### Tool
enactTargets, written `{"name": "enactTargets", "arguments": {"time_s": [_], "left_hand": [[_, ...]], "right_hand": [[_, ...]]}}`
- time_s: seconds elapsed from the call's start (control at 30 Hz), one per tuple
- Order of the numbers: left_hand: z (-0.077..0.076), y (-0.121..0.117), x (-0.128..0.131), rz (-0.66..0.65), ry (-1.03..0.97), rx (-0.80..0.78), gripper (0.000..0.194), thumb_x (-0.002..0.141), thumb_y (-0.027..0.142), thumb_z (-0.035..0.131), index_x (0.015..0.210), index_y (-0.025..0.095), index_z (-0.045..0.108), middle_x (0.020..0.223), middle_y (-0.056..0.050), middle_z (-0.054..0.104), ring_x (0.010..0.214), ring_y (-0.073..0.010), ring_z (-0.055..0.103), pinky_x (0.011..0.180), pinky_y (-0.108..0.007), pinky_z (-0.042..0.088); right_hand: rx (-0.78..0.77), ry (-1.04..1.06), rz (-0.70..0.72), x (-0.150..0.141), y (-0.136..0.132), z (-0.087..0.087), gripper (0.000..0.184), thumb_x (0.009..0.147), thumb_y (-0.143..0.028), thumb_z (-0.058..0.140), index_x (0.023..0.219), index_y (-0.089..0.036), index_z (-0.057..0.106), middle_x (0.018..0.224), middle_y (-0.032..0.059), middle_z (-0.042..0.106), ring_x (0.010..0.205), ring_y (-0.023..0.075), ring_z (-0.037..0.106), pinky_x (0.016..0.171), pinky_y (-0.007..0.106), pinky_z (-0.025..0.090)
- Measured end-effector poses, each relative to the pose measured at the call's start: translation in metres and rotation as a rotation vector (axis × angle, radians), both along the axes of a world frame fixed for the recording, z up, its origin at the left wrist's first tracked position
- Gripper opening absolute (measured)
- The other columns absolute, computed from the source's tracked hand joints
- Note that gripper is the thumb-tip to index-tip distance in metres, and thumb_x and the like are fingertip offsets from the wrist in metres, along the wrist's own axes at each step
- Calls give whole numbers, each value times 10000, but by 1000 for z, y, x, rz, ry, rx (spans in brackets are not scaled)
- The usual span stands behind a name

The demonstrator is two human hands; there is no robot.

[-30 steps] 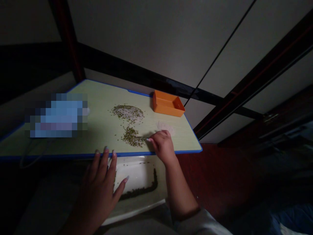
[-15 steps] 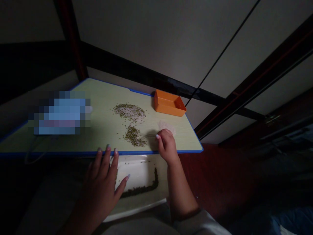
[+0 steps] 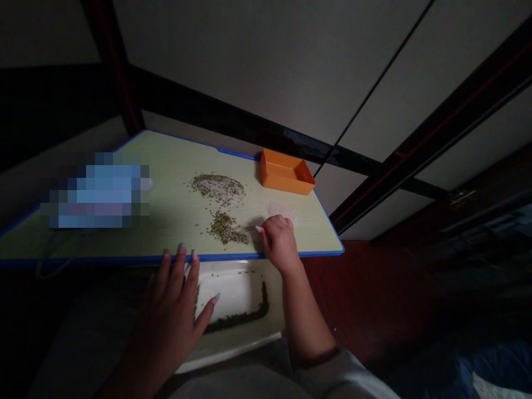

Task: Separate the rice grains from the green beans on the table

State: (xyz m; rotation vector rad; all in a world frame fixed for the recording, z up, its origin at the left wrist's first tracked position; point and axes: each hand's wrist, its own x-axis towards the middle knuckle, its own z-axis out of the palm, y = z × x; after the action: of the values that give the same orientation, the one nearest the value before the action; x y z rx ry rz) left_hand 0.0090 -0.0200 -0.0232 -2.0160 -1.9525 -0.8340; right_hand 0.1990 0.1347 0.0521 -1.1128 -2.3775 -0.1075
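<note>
My left hand (image 3: 172, 299) is spread, its fingertips on the blue front edge of the pale table (image 3: 166, 166) and its thumb over a white tray. My right hand (image 3: 279, 241) is closed in a pinch on thin tweezers (image 3: 250, 228), which are dim and partly hidden by the fingers. Their tips point left at a small pile of green beans mixed with pale grains (image 3: 224, 227). Behind it lies a larger mixed pile of green beans and pale grains (image 3: 218, 188). A patch of pale grains (image 3: 282, 210) is just beyond my right hand.
An orange open box (image 3: 286, 180) stands at the table's back right corner. Below the front edge sits the white tray (image 3: 233, 291), with dark green beans along its sides. At left is a blurred-out bluish object (image 3: 100, 194) with a cord. Cabinet panels border the table's back.
My right hand has drawn slightly right from the small pile, then moved back a little left. The left hand stays on the table edge. The view has shifted slightly.
</note>
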Motion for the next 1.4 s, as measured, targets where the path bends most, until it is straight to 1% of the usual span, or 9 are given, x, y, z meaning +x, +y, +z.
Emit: {"name": "enactTargets", "arguments": {"time_s": [0.13,0.3,0.43,0.67,0.8,1.03,1.13,1.23,1.4], "left_hand": [[1,-1,-1,-8,10,16,812,888,439,459,1552,117,120,1616,-250,208,1517,-430,107,1136,-623,292],[2,0,0,0,26,9,802,890,449,450,1544,99,144,1597,-272,237,1507,-446,135,1120,-629,311],[3,1,1,-7,28,13,818,886,445,459,1548,106,119,1581,-282,258,1501,-453,147,1114,-632,319],[4,1,1,-3,11,-2,827,890,444,450,1556,137,68,1596,-265,228,1502,-450,139,1120,-636,314],[3,0,0,-12,23,0,827,891,448,448,1553,122,74,1587,-280,232,1499,-461,137,1108,-641,324],[4,1,1,-1,31,-10,807,895,427,439,1550,114,88,1582,-285,240,1499,-462,135,1100,-645,332],[4,1,1,-1,35,-7,818,892,427,443,1554,120,72,1582,-283,244,1497,-466,142,1098,-650,332],[4,1,1,-5,30,-3,829,891,422,450,1559,137,50,1589,-270,240,1500,-458,139,1105,-644,328],[5,1,1,-9,14,-9,835,890,426,456,1560,137,51,1597,-264,228,1500,-456,144,1113,-642,321]], "right_hand": [[-16,14,-101,8,5,-2,211,964,-216,469,798,-203,599,872,62,655,901,213,528,800,325,324],[-41,115,-130,18,12,-5,245,979,-208,422,788,-203,576,860,57,642,889,204,527,804,311,339],[-17,195,-214,18,13,-5,265,987,-220,408,799,-201,595,858,61,630,872,209,514,786,313,334],[48,107,-368,9,9,-1,188,959,-251,528,828,-204,655,928,79,653,928,232,493,787,338,287],[35,50,-355,5,7,0,187,965,-272,538,851,-205,670,940,70,657,935,222,490,783,334,277],[30,27,-205,0,1,-1,210,977,-301,527,845,-212,663,932,48,659,933,195,498,823,331,279],[23,37,-178,2,-1,-1,204,975,-293,523,845,-213,657,945,46,660,942,193,504,848,333,280],[-3,77,-205,10,3,-2,187,967,-248,502,851,-210,644,959,48,653,957,194,507,851,324,288],[-40,143,-357,24,12,-3,229,966,-165,416,885,-205,626,994,63,640,988,208,501,823,313,294]]}}
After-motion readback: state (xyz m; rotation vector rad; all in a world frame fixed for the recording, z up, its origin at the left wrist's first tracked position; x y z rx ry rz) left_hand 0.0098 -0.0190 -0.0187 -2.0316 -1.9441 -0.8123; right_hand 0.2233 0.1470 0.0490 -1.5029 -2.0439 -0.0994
